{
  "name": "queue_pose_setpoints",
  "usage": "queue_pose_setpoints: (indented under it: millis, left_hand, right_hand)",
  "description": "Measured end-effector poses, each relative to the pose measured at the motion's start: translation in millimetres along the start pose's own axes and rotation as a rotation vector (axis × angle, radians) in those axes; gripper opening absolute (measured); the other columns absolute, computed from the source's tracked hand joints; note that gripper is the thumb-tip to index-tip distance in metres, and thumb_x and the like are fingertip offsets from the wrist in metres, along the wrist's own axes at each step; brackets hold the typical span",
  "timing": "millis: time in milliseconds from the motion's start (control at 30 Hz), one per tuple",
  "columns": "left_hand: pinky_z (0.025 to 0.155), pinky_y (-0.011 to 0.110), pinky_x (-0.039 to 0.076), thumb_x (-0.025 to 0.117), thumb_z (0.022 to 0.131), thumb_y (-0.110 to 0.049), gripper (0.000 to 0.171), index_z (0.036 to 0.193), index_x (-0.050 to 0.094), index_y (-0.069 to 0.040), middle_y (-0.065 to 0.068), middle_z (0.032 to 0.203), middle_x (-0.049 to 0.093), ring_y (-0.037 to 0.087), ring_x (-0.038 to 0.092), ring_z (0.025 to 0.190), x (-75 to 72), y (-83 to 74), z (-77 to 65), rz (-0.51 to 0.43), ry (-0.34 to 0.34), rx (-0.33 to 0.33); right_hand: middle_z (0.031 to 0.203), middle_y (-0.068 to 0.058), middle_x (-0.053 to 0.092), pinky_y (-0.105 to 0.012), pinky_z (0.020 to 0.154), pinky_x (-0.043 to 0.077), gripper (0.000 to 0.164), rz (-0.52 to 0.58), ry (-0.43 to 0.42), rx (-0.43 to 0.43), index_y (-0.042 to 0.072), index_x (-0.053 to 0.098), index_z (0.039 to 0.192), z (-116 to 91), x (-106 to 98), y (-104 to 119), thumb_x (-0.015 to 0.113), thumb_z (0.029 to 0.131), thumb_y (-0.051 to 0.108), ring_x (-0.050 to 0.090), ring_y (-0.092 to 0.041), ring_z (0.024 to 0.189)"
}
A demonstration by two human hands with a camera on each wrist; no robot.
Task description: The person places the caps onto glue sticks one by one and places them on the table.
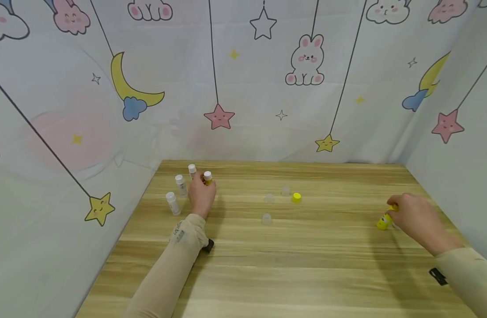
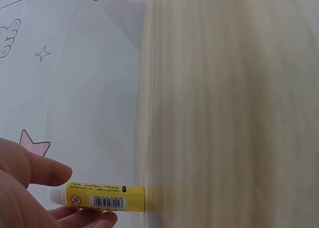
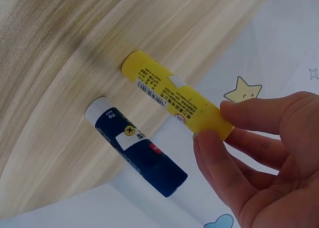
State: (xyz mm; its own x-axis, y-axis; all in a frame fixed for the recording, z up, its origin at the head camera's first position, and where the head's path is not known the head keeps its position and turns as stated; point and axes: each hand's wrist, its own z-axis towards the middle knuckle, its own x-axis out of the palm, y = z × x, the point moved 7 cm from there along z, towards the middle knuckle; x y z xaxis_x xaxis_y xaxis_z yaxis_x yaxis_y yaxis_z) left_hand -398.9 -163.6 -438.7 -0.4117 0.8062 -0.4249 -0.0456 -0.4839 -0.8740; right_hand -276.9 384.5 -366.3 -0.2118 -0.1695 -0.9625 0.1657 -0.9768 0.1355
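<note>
My left hand (image 1: 201, 194) holds a yellow glue stick (image 2: 107, 197) near its white cap, thumb on one side and fingers on the other. That stick stands upright, its base at the tabletop. Beside this hand stand three white glue sticks (image 1: 173, 204) with white caps, one partly behind the fingers. At the right, my right hand (image 1: 418, 221) pinches another yellow glue stick (image 3: 174, 93) by its upper end, its lower end at the wood. Close beside it stands a dark blue glue stick (image 3: 142, 146) with a white lower end, mostly hidden by the hand in the head view.
Between the hands, a yellow cap (image 1: 296, 198) and three translucent caps (image 1: 266, 219) lie on the wooden table (image 1: 307, 278). White cloth walls (image 1: 263, 137) with cartoon prints rise at the back and both sides.
</note>
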Motion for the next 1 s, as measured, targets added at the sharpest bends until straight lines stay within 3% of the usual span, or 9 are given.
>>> queue_pose_setpoints:
  millis: [367, 800, 1000]
  left_hand:
    - [0.092, 0.051, 0.046, 0.074, 0.091, -0.014, 0.035, 0.122, 0.067, 0.001, 0.019, 0.110, 0.069, 0.036, 0.063, 0.103, 0.4, 6.6, 5.2, 0.038, 0.004, -0.017]
    - [0.086, 0.047, 0.048, 0.075, 0.092, -0.014, 0.032, 0.122, 0.068, -0.003, 0.015, 0.108, 0.069, 0.031, 0.063, 0.099, 1.8, 9.6, 6.5, 0.058, 0.011, -0.004]
    - [0.087, 0.047, 0.049, 0.074, 0.093, -0.017, 0.032, 0.122, 0.067, -0.003, 0.014, 0.108, 0.069, 0.031, 0.063, 0.099, -0.2, 5.0, 3.1, 0.049, 0.028, 0.006]
  right_hand:
    - [0.085, -0.025, 0.065, -0.056, 0.066, 0.047, 0.024, -0.033, -0.032, -0.030, -0.008, 0.072, 0.097, -1, -5, 0, 0.078, 0.078, 0.006, 0.062, -0.044, 0.079]
    - [0.094, -0.027, 0.061, -0.052, 0.058, 0.049, 0.028, -0.049, -0.059, -0.016, -0.008, 0.071, 0.104, -2, -12, 11, 0.074, 0.083, 0.009, 0.060, -0.040, 0.079]
    - [0.103, -0.032, 0.060, -0.058, 0.063, 0.050, 0.028, -0.065, -0.105, -0.029, -0.008, 0.070, 0.107, -1, -15, 22, 0.070, 0.085, 0.009, 0.061, -0.046, 0.087]
